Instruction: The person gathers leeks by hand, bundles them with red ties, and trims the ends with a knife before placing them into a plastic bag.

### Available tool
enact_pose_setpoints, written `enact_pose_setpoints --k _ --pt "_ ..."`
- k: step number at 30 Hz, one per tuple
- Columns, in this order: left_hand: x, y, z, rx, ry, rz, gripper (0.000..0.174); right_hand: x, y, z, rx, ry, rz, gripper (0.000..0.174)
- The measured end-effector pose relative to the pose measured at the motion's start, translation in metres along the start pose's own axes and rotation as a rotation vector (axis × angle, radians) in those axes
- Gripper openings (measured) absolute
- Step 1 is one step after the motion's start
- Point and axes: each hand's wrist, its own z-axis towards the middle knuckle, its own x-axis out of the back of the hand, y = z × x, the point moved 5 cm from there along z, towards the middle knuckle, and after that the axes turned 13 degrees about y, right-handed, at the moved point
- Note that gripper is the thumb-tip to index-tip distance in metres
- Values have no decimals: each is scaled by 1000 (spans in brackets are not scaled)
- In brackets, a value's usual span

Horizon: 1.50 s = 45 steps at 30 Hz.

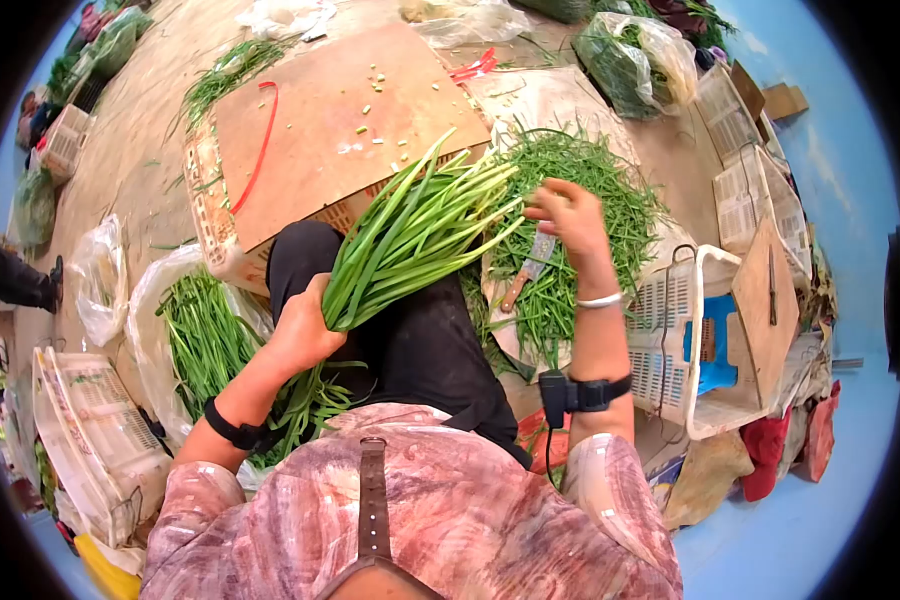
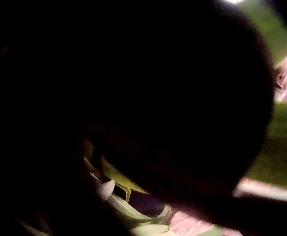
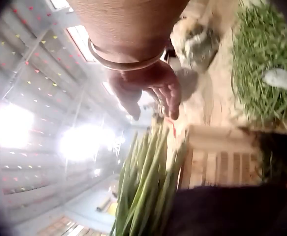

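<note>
My left hand (image 1: pixel 309 325) grips a bunch of long green garlic chives (image 1: pixel 400 240) over the lap, pale cut ends pointing up and right. In the left wrist view, darkness covers most of the picture, with a few green leaves (image 2: pixel 133 211) at the bottom. Just beyond the pale ends is my right hand (image 1: pixel 570 220), a bangle on its wrist. The right wrist view shows its thumb and bent fingers apart, nothing between them, above the stalk ends (image 3: pixel 151 152). Below that hand a knife (image 1: pixel 515 290) with a wooden handle lies on a heap of loose green trimmings (image 1: pixel 600 270).
Ahead of the knees stands a crate topped with a brown board (image 1: pixel 320 130), bearing a red strap (image 1: pixel 268 150) and cut bits. More chives (image 1: pixel 205 330) lie in a plastic bag at left. White plastic crates (image 1: pixel 660 330) flank both sides. A filled clear bag (image 1: pixel 635 65) sits beyond the heap.
</note>
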Motion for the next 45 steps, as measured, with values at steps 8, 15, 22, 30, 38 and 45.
enact_pose_setpoints --k 8,15,22,30,38,45 --pt "32 25 3 -366 357 166 48 -41 0 -15 152 -34 263 29" --pt "19 7 11 -490 407 303 59 -21 30 -23 394 84 -163 19" --pt "12 12 7 -587 394 505 75 25 44 14 231 174 -108 15" --pt "17 26 4 -640 355 433 72 24 -16 -14 679 29 -544 46" --pt "51 27 20 -761 658 462 68 -30 -38 -56 1053 -137 -368 15" --pt "33 -3 18 -720 617 548 66 -37 -3 -69 1058 38 -190 16"
